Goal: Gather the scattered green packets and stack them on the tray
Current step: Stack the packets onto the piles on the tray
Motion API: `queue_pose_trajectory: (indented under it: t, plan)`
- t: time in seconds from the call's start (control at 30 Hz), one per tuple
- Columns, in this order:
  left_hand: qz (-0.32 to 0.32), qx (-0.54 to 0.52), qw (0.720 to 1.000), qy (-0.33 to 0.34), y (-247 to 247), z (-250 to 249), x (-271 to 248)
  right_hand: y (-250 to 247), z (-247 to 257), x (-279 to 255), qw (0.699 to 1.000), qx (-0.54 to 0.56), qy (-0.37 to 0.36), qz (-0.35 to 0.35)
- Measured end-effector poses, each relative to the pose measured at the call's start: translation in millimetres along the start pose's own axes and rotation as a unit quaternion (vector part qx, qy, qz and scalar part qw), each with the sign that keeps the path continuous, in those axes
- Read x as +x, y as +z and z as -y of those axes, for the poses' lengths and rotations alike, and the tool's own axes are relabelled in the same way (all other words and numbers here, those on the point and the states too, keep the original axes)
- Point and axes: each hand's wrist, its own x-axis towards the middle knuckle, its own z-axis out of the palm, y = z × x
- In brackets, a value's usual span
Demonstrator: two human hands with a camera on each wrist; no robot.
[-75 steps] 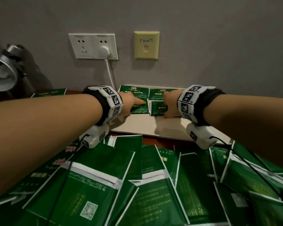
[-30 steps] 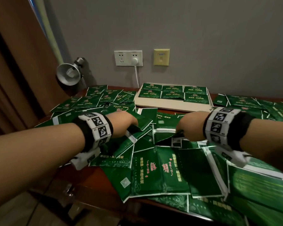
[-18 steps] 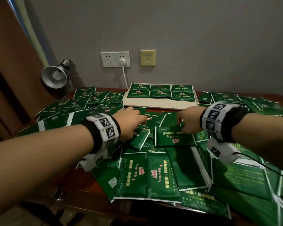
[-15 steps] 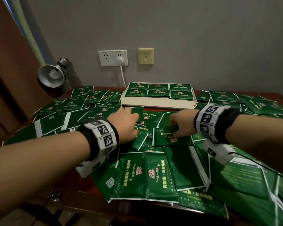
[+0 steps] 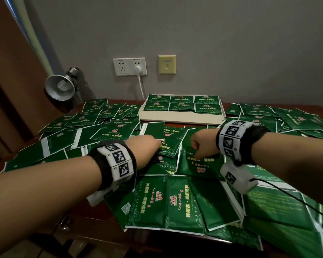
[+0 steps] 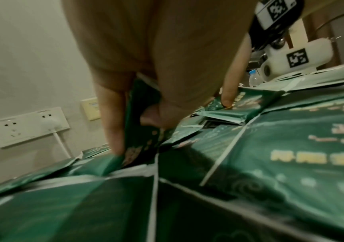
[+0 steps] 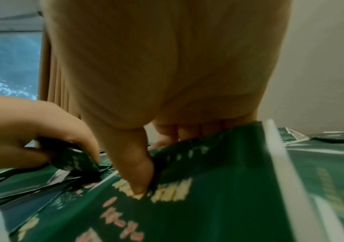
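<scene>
Our left hand and right hand each pinch a green packet; we'd lift just one, tray straight ahead.

Glossy green foil packets cover a polished dark wood table; matt cream tray.

Looks like plain room in home or hotel — not workshop or lab. Grey painted wall carries white double socket with plug and cord, beside it yellowed data-port plate. Dark reddish wooden tabletop against wall — silver clamp lamp at its left end. Brown curtain hangs at left; right wrist view shows window behind similar curtain.
</scene>
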Motion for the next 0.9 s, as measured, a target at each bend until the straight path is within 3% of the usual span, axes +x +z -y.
queue_pose_trajectory:
  t: [0.2,0.33,0.4,0.47,0.57,0.63,0.77,0.9]
  plan:
    - [-0.147,-0.165,0.975,0.017,-10,26,-6,-13,-6,-10,0.999,0.028,0.037,-0.025]
    - [-0.100,-0.093,0.989,-0.048,0,48,0,-27,-15,-13,0.975,0.163,0.119,-0.088]
    - [-0.088,-0.048,0.991,-0.084,3,54,1,-27,-18,-15,0.957,0.251,0.135,-0.057]
    - [-0.083,-0.068,0.989,-0.102,2,52,3,-21,-16,-21,0.954,0.267,0.138,-0.003]
    - [-0.039,-0.125,0.987,-0.092,0,38,6,-17,-15,-15,0.993,0.093,0.073,-0.014]
    - [0.024,-0.099,0.992,-0.075,6,25,12,-18,-16,-7,0.999,-0.027,0.007,-0.036]
    - [0.068,-0.045,0.993,-0.091,15,11,29,-18,-12,6,0.972,-0.198,-0.118,-0.049]
    - [0.074,-0.092,0.987,-0.113,15,17,40,-19,-2,19,0.949,-0.265,-0.171,-0.018]
